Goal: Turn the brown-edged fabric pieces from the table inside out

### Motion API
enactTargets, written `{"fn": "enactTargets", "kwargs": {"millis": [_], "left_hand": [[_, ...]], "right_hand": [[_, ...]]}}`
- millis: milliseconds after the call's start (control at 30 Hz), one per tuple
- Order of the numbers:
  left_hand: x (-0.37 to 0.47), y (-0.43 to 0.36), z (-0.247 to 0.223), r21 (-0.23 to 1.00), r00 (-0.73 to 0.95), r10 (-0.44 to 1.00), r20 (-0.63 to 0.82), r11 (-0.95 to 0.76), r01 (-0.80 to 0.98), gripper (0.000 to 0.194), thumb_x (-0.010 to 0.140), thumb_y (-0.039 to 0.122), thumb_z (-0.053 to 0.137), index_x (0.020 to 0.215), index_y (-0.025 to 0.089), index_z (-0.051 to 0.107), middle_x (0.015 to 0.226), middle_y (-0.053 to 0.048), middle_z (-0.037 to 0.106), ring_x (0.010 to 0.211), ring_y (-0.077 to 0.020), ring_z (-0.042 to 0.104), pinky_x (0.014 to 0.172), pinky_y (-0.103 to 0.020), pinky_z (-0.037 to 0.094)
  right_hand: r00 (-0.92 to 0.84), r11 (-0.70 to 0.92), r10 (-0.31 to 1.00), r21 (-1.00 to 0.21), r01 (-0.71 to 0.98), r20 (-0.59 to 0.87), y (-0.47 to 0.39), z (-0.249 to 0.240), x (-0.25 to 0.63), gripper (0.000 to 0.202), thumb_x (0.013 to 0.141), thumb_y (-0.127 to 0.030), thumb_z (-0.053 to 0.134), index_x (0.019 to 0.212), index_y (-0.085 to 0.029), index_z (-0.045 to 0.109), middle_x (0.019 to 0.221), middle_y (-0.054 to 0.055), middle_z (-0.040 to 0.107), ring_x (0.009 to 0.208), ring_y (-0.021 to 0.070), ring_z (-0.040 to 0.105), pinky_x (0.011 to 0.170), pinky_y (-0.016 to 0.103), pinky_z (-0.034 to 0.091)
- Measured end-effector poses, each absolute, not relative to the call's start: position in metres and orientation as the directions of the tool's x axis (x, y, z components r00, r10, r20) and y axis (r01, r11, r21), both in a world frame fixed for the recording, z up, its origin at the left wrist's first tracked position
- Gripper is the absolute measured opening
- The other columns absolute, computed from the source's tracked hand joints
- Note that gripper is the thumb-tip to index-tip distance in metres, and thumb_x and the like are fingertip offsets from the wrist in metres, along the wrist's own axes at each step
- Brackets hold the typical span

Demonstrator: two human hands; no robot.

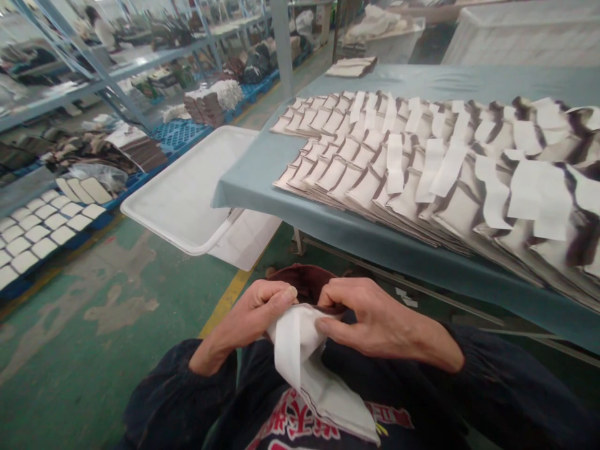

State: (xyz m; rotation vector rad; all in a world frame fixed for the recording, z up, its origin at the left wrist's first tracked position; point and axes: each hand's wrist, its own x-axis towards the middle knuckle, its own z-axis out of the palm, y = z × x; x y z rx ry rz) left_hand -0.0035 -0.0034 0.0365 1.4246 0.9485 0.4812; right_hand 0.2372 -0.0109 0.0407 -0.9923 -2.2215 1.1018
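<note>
Left hand (255, 315): I'm pinching the cloth (323, 384) at its top edge.
Right hand (379, 322): curled, pinching there too, hiding part.
Cloth: hanging in front of the blue table (255, 181).
Layered cloths (342, 172): rows on the table, under white strips (395, 164).
White tub (180, 194): left of the table, which hides part.

Can't really see some of the fingers on the right hand (375, 315), they're curled out of sight at the cloth piece (321, 381), which also covers part of the shirt lettering (295, 421) at bottom center. Frame's right edge chops off the surface (257, 182) and its cloth stacks (330, 175), and the person (100, 30) upper left is just a blur.
</note>
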Motion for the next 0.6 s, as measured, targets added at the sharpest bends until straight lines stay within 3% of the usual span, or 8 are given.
{"fn": "enactTargets", "kwargs": {"millis": [233, 467, 600], "left_hand": [[-0.011, 0.011, 0.061, 0.928, 0.677, 0.704, -0.213, -0.072, 0.367, 0.052, 0.101, 0.058, 0.044, 0.07, 0.017, 0.046, 0.067, 0.004, 0.037, 0.061, -0.0104, 0.034, 0.054, -0.024, 0.027], [-0.004, 0.01, 0.064, 0.923, 0.668, 0.684, -0.292, 0.019, 0.384, 0.05, 0.101, 0.056, 0.043, 0.066, 0.021, 0.034, 0.065, 0.006, 0.028, 0.057, -0.0096, 0.025, 0.05, -0.024, 0.022], [-0.003, 0.003, 0.056, 0.925, 0.608, 0.731, -0.31, 0.086, 0.369, 0.043, 0.094, 0.053, 0.054, 0.071, 0.017, 0.05, 0.066, 0.004, 0.042, 0.059, -0.0097, 0.035, 0.052, -0.022, 0.027]], "right_hand": [[-0.624, 0.51, 0.753, -0.785, 0.352, 0.209, -0.011, 0.033, 0.229, 0.007, 0.091, -0.018, 0.059, 0.084, -0.019, 0.061, 0.075, -0.001, 0.062, 0.065, 0.012, 0.052, 0.065, 0.025, 0.036], [-0.599, 0.556, 0.743, -0.772, 0.307, 0.297, -0.01, 0.029, 0.227, 0.007, 0.093, -0.016, 0.057, 0.089, -0.019, 0.061, 0.077, -0.001, 0.065, 0.065, 0.012, 0.055, 0.064, 0.024, 0.039], [-0.551, 0.482, 0.794, -0.819, 0.313, 0.257, -0.009, 0.022, 0.226, 0.009, 0.093, -0.014, 0.057, 0.098, -0.02, 0.061, 0.08, -0.002, 0.068, 0.067, 0.0114, 0.06, 0.063, 0.022, 0.042]]}}
